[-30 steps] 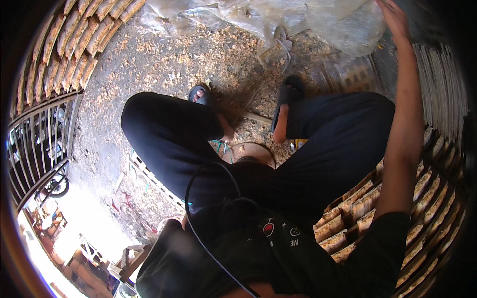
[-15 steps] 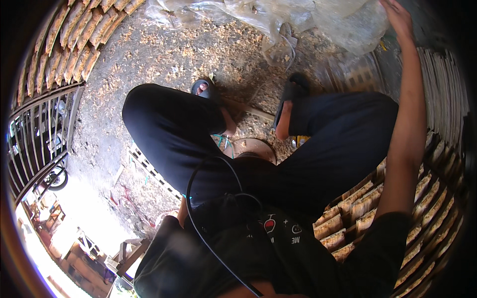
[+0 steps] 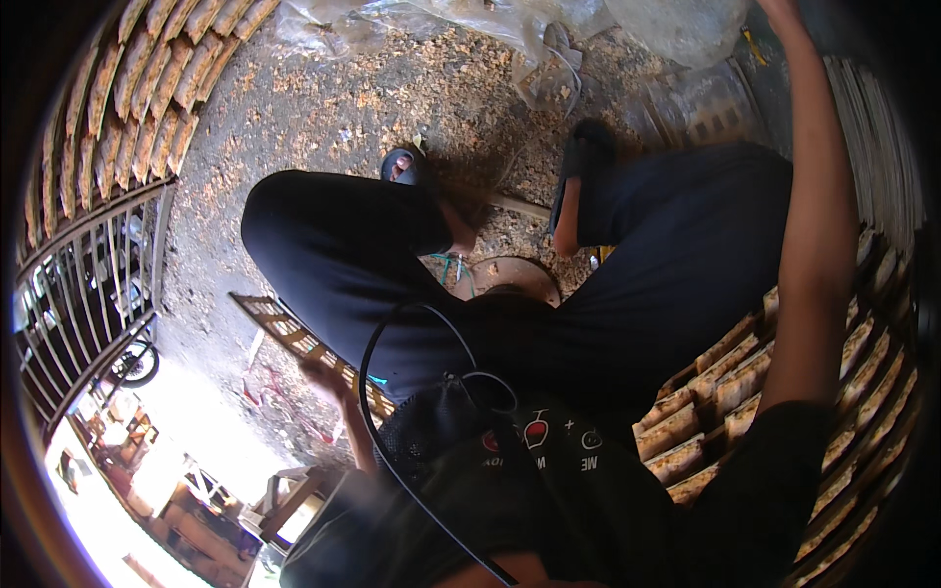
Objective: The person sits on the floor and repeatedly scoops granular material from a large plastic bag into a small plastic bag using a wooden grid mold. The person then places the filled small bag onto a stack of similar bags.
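I sit with knees apart in black trousers (image 3: 333, 255) and dark sandals (image 3: 402, 165) on a sawdust-covered floor (image 3: 323, 108). My left hand (image 3: 325, 377) lies low on the left on a long wooden lattice strip (image 3: 274, 321), its fingers curled over the strip. My right arm (image 3: 818, 225) stretches up along the right side. My right hand (image 3: 779, 8) is almost wholly cut off by the top edge, beside a clear plastic sheet (image 3: 676, 29). A black cable (image 3: 377, 333) loops across my lap.
Rows of carved wooden pieces are stacked at upper left (image 3: 127, 108) and along the right (image 3: 725, 382). A metal gate (image 3: 78, 284) with a wheel (image 3: 132, 367) behind it stands on the left. A round wooden disc (image 3: 515, 279) lies between my feet.
My left hand has come into view and settled on the lattice strip. My right hand has risen further, now mostly past the top edge. The view has tilted slightly.
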Motion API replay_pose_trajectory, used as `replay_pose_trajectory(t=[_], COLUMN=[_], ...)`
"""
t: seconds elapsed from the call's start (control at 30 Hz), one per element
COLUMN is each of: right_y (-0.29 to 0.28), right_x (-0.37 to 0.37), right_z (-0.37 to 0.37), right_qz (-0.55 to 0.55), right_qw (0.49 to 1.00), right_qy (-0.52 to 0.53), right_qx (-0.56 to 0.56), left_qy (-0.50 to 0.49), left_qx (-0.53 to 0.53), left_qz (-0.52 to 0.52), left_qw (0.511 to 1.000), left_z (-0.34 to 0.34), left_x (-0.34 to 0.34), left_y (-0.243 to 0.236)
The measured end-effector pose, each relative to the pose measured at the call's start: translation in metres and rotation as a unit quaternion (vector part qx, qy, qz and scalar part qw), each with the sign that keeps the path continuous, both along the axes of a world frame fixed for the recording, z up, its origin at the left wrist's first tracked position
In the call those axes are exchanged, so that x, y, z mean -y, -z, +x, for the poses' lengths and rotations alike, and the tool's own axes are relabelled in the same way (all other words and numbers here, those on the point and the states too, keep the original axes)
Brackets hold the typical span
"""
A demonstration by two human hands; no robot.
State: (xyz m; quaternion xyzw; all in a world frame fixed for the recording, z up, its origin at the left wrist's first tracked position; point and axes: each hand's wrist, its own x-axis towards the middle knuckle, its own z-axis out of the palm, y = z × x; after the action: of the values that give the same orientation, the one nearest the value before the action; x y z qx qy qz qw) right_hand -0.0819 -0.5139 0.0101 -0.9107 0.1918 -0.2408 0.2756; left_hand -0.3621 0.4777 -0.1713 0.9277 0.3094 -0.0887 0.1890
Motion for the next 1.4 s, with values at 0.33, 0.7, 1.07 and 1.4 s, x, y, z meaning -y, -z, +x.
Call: replay_pose_trajectory(t=[0.33, 0.7, 1.07, 1.4], right_y=[0.028, 0.014, 0.007, -0.055], right_x=[0.034, 0.011, 0.01, -0.118], right_z=[0.016, 0.019, 0.032, 0.041], right_qz=[0.001, -0.03, -0.003, -0.029], right_qw=[0.994, 0.999, 0.998, 0.981], right_qy=[-0.076, 0.026, 0.048, -0.154], right_qx=[0.075, 0.002, -0.044, 0.112], left_qy=[0.283, 0.651, 0.692, 0.687], left_qx=[0.138, 0.119, -0.122, -0.294], left_qz=[0.108, 0.099, 0.041, 0.029], left_qw=[0.943, 0.743, 0.71, 0.664], left_z=[0.313, 0.432, 0.292, 0.31], left_x=[0.048, 0.32, 0.399, 0.407], left_y=[-0.171, -0.059, 0.06, 0.073])
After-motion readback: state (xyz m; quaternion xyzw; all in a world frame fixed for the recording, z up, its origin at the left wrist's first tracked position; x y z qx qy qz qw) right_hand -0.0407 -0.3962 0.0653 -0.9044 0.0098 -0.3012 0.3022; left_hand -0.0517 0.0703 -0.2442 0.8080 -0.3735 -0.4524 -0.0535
